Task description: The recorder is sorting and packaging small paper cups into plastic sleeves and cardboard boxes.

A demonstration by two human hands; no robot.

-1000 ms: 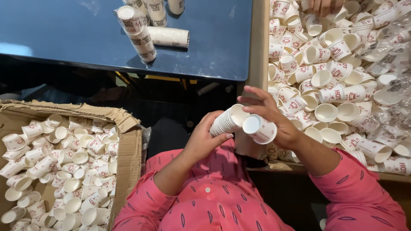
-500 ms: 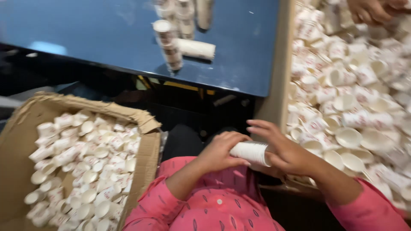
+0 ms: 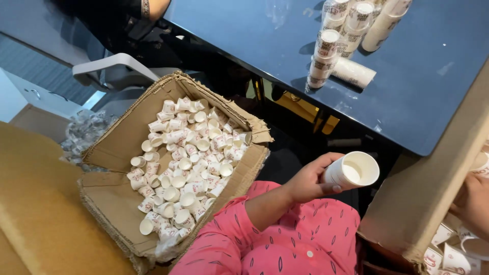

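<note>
My left hand (image 3: 309,182) is closed around a short stack of white paper cups (image 3: 352,172), lying sideways with the open mouth facing the camera, above my pink-clothed lap. My right hand (image 3: 474,199) shows only partly at the right edge, over the loose cups (image 3: 448,257) in a cardboard box; what it holds, if anything, is hidden. To my left, an open cardboard box (image 3: 109,153) is filled with several small printed paper cups (image 3: 183,173).
A dark blue table (image 3: 428,91) carries several wrapped cup stacks (image 3: 328,56). The tall cardboard wall (image 3: 428,193) of the right box stands between my hands. A white chair arm (image 3: 117,65), crumpled plastic (image 3: 84,130) and another person's arm (image 3: 153,7) lie beyond.
The view has swung left. My hands, both on the cup stack before, have come apart: the left keeps the stack and the right has gone to the right-hand box.
</note>
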